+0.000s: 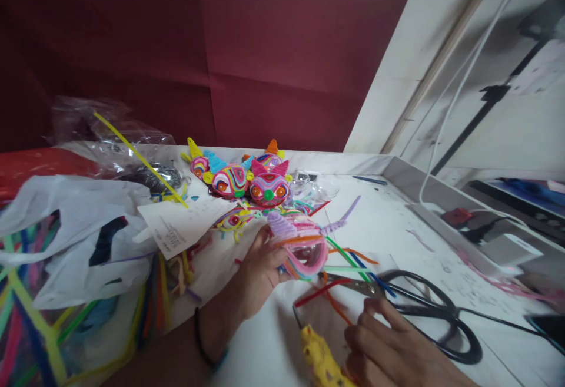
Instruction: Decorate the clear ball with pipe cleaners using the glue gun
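Observation:
My left hand (256,272) grips a pink and purple pipe-cleaner figure (302,242) just above the white table, with loose coloured stems sticking out of it. My right hand (392,349) is low at the front, fingers curled; a yellow tool (322,360) lies under it and black-handled scissors (424,310) lie right beside its fingertips. Whether the right hand holds either one is unclear from this blurred view.
Finished colourful pipe-cleaner heads (247,178) stand at the back of the table. A paper sheet (180,225), white plastic bags (75,240) and bundles of pipe cleaners (26,316) fill the left. A white wall ledge (432,210) and cable run along the right.

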`<state>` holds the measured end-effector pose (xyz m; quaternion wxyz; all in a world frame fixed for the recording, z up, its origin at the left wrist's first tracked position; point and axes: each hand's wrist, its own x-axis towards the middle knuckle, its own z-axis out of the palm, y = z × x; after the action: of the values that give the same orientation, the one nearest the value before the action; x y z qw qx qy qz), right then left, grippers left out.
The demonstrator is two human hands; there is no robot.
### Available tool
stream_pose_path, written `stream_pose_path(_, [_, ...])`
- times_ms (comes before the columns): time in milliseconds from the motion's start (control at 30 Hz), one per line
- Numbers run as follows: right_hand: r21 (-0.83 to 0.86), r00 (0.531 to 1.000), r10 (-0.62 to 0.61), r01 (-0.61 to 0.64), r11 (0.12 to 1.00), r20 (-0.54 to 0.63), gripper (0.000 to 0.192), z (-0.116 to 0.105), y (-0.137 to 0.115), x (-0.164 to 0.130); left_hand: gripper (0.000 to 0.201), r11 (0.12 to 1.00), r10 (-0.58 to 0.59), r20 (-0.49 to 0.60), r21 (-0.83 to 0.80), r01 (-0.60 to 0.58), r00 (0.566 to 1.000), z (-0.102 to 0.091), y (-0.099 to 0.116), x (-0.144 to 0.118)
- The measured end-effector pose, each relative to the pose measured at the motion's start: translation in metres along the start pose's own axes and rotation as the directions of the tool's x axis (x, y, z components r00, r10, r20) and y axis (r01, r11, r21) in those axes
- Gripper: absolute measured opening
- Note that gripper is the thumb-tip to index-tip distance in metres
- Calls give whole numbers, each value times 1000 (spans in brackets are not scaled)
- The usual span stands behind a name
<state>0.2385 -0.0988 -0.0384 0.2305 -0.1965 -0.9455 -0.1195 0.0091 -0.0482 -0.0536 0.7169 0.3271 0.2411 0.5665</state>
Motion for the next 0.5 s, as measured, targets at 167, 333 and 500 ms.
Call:
stream_pose_path(167, [1,1000,-29,29,1000,-10,29,32,-2,-13,38,1000,21,-2,-5,-21,1000,0,1,0])
stream_pose_path(333, [150,991,92,-76,986,-101,27,-1,7,19,43,999,38,-5,-8,-38,999,0,-1,0])
stream_pose_path(500, [292,937,328,-282,914,-121,22,-27,8,68,54,997,74,-7,-4,-74,997,4,-2,0])
